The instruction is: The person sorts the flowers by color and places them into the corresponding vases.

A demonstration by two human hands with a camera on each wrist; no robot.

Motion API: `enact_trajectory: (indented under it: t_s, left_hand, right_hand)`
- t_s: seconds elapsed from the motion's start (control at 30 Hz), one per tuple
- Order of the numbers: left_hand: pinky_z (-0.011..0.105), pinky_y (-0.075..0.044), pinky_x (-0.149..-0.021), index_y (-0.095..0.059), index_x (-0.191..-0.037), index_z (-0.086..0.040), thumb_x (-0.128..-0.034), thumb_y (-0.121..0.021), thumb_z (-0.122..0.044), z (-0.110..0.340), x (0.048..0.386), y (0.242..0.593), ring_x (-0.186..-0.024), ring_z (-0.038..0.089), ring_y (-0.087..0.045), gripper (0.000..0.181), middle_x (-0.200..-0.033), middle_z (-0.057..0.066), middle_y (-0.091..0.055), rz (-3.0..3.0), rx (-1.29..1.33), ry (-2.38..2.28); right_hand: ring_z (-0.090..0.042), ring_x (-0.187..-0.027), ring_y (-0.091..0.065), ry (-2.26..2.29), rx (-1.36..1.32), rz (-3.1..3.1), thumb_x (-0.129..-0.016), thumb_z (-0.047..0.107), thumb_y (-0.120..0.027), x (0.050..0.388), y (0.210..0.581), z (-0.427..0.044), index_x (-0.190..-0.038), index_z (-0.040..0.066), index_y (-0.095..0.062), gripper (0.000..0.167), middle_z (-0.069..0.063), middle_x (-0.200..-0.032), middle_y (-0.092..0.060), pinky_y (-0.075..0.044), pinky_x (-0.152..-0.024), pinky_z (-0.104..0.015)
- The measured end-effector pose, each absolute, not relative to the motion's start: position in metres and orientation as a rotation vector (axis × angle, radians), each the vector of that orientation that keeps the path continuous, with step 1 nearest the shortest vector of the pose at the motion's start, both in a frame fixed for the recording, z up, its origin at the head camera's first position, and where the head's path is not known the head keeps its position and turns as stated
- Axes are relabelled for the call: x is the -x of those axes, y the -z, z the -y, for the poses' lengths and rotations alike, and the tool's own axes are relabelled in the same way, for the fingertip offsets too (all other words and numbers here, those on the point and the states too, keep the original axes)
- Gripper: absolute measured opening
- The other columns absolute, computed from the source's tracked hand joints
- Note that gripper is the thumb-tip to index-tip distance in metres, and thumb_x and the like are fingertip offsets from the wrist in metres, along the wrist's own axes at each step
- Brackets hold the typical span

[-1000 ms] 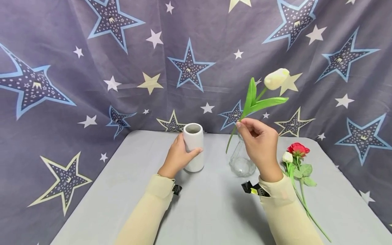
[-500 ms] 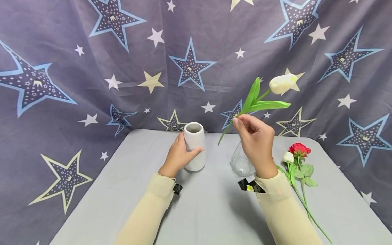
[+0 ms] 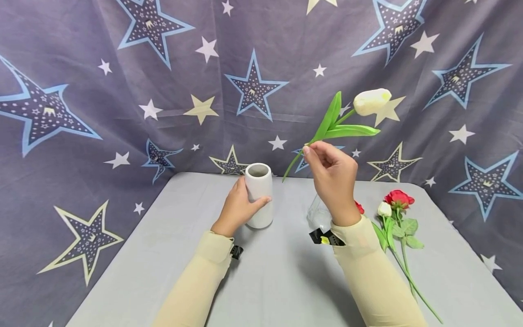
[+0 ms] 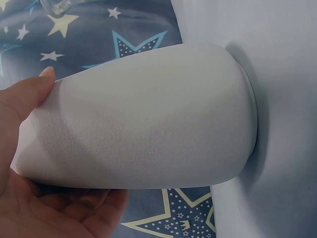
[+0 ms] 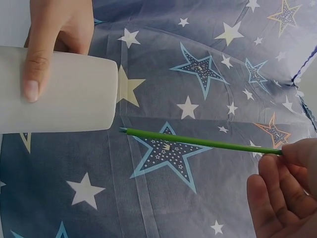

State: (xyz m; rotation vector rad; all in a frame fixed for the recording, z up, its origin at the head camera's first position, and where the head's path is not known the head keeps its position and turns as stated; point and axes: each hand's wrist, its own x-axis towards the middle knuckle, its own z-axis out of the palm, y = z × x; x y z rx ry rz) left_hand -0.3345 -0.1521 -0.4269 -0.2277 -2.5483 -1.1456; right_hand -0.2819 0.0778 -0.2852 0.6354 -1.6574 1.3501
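Observation:
A white vase point(image 3: 259, 200) stands upright on the grey table, and the left hand point(image 3: 239, 206) grips its left side, thumb across the front. In the left wrist view the vase point(image 4: 148, 119) lies between thumb and fingers of the left hand point(image 4: 29, 148). The right hand point(image 3: 336, 179) pinches the stem of a white tulip point(image 3: 371, 101) in the air, right of the vase and above its rim. In the right wrist view the green stem point(image 5: 198, 142) runs from the right hand point(image 5: 287, 183) towards the vase point(image 5: 74, 94), its tip close to the rim but apart.
A clear glass vase point(image 3: 316, 215) stands behind the right wrist, partly hidden. To the right lie a red rose point(image 3: 398, 199) and a smaller white tulip point(image 3: 384, 209), with a bit of another red bloom point(image 3: 359, 207) beside the forearm. A star-patterned curtain point(image 3: 163, 113) hangs behind the table.
The right hand has moved left and up with the tulip, bringing the stem's end nearer the white vase. A red bloom now shows beside the right forearm. The left hand still grips the vase.

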Motion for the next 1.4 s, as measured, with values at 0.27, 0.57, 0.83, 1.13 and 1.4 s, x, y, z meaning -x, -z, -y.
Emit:
enact_trajectory:
  t_s: [0.27, 0.57, 0.83, 1.13, 1.4]
  left_hand:
    - [0.052, -0.052, -0.101, -0.038, -0.152, -0.005, -0.0845, -0.082, -0.054, 0.153, 0.336, 0.429, -0.119, 0.034, -0.061, 0.094, -0.134, 0.015, -0.056, 2.56, 0.217, 1.139]
    - [0.052, -0.052, -0.101, -0.037, -0.152, -0.004, -0.0839, -0.083, -0.054, 0.154, 0.335, 0.428, -0.119, 0.033, -0.061, 0.096, -0.134, 0.016, -0.057, 2.559, 0.215, 1.121]
    - [0.052, -0.051, -0.102, -0.037, -0.152, -0.005, -0.0845, -0.082, -0.055, 0.153, 0.335, 0.426, -0.12, 0.034, -0.06, 0.096, -0.134, 0.016, -0.056, 2.577, 0.211, 1.132]
    - [0.051, -0.051, -0.102, -0.036, -0.153, -0.006, -0.085, -0.082, -0.055, 0.152, 0.333, 0.424, -0.12, 0.033, -0.06, 0.095, -0.135, 0.015, -0.055, 2.585, 0.204, 1.145]
    - [0.052, -0.052, -0.1, -0.037, -0.152, -0.005, -0.0848, -0.082, -0.053, 0.153, 0.334, 0.426, -0.118, 0.034, -0.061, 0.094, -0.133, 0.016, -0.056, 2.562, 0.22, 1.156]
  right_hand:
    - [-0.017, -0.065, -0.069, -1.41, -0.625, 1.638, -0.091, -0.003, -0.076, 0.284, 0.282, -0.07, -0.09, -0.01, -0.075, 0.008, -0.021, -0.079, -0.074, -0.052, -0.06, -0.016]
    - [-0.029, -0.072, -0.074, -1.459, -0.607, 1.64, -0.092, -0.001, -0.076, 0.284, 0.277, -0.055, -0.093, -0.011, -0.075, 0.01, -0.021, -0.085, -0.076, -0.056, -0.064, -0.018]
    - [-0.034, -0.069, -0.071, -1.401, -0.669, 1.642, -0.092, -0.004, -0.074, 0.288, 0.277, -0.047, -0.092, -0.011, -0.075, 0.007, -0.022, -0.083, -0.075, -0.053, -0.061, -0.017]
    - [-0.017, -0.066, -0.068, -1.283, -0.714, 1.689, -0.094, 0.01, -0.076, 0.315, 0.299, -0.047, -0.091, 0.002, -0.079, 0.009, -0.007, -0.08, -0.076, -0.051, -0.062, -0.018]
    - [-0.008, -0.068, -0.066, -1.216, -0.663, 1.811, -0.096, 0.026, -0.077, 0.321, 0.308, -0.045, -0.093, 0.014, -0.081, 0.013, 0.003, -0.08, -0.076, -0.052, -0.063, -0.02]
